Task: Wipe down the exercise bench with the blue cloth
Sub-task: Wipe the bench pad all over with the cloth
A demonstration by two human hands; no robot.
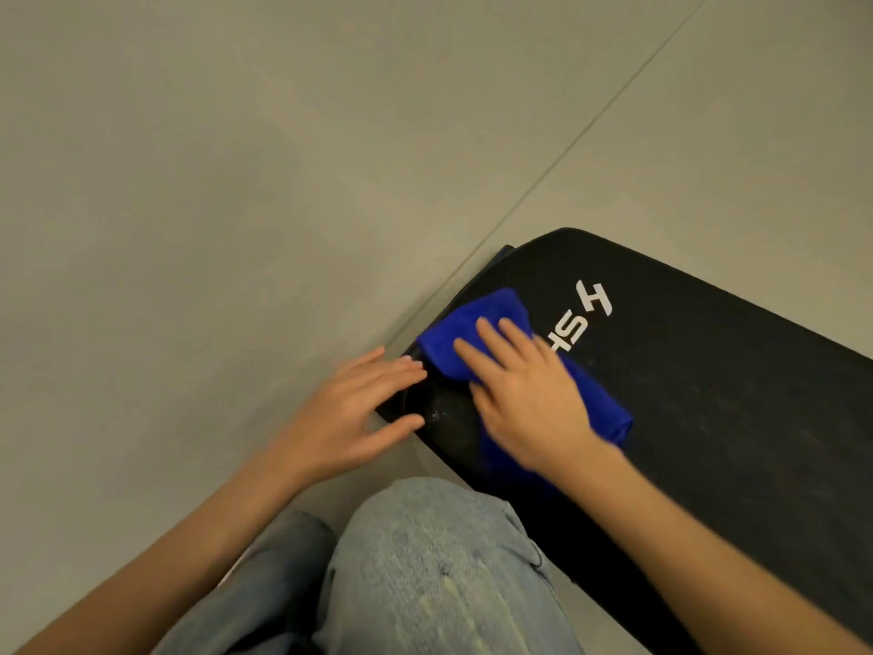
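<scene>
The black padded exercise bench (699,394) with white lettering runs from the centre to the lower right. A folded blue cloth (465,330) lies on its near-left end. My right hand (524,394) lies flat on the cloth with straight fingers pressing it onto the pad; part of the cloth is hidden beneath the palm. My left hand (352,416) rests with spread fingers on the bench's left edge, beside the cloth and apart from it.
Grey tiled floor (236,182) surrounds the bench, with a grout line running diagonally up to the right. My knees in light blue jeans (425,569) sit at the bottom centre, close to the bench's near edge.
</scene>
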